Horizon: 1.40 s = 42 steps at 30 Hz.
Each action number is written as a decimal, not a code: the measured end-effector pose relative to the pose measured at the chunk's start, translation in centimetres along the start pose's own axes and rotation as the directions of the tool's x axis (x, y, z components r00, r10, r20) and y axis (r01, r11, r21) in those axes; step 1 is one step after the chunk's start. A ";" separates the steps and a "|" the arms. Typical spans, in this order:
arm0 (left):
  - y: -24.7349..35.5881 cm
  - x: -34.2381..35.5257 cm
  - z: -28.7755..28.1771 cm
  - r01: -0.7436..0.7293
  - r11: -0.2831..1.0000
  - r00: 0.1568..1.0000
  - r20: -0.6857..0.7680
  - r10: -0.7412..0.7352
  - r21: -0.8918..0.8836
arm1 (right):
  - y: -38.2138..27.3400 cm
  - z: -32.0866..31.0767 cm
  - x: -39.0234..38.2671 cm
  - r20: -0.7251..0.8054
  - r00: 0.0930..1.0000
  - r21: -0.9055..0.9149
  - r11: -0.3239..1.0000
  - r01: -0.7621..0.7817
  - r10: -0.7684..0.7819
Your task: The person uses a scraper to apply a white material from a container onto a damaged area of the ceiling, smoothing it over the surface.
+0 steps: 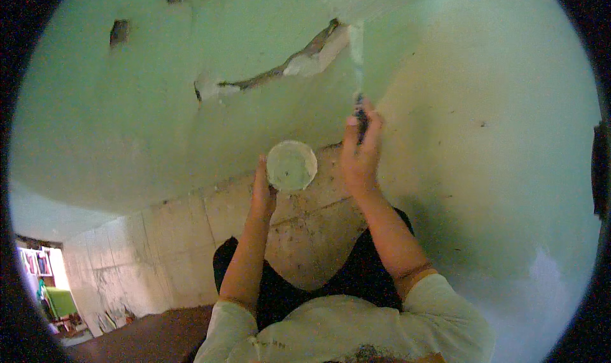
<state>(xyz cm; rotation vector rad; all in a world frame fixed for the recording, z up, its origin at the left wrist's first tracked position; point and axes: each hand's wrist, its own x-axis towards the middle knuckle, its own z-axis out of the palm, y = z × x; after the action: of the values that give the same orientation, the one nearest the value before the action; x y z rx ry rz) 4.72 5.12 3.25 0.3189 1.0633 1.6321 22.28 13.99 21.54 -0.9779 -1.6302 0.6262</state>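
Gripping fingers, right: closed around the dark handle of a putty knife [361, 124], its tip pointing up the wall; right hand [361, 169] roughly in line with the forearm, presumably for control of the blade.
Blade: blurred; cannot tell where metal ends and the pale streak [356, 41] above it begins, nor whether it touches the wall.
Supporting fingers, left: left hand [261, 188] curled round the side of a round tub [315, 162], thumb along its left edge; other fingers mostly hidden beneath or behind.
Tub position: in front of the body, below and left of the knife, round face toward the camera; probably held there to be within easy reach of the tool.
Tub contents: pale green-white inside, one dark speck; depth and amount unclear.
Crack: jagged dark crack [273, 73] in the green wall [159, 127], up and left of the knife; whitish patches [302, 65] along its lower edge look like filler.
Pit: dark pit [119, 33] farther left.
Outskirts: green object [60, 302] at lower left, too small to identify; dark shape [599, 172] at the right rim, cut off.
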 end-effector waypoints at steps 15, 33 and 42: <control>0.7 1.1 -2.9 -0.058 0.998 0.979 -0.194 0.060 0.012 | -0.2 -3.9 -0.6 0.682 0.643 -0.375 0.922 -0.103 0.349; 1.4 -0.5 -2.2 -0.372 0.649 0.848 -0.042 0.529 0.663 | 1.2 0.6 -4.5 0.696 0.696 -0.536 0.771 0.345 0.173; 2.2 -0.7 -3.7 -0.310 0.828 0.888 -0.168 0.427 0.467 | 4.1 2.7 -4.7 0.740 0.650 -0.405 0.887 0.223 0.175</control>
<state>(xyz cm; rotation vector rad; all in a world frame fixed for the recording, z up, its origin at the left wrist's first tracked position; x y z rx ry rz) 1.03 2.82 3.10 0.6472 1.6580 1.8070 21.24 12.37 15.08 -1.0963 -2.6579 0.6909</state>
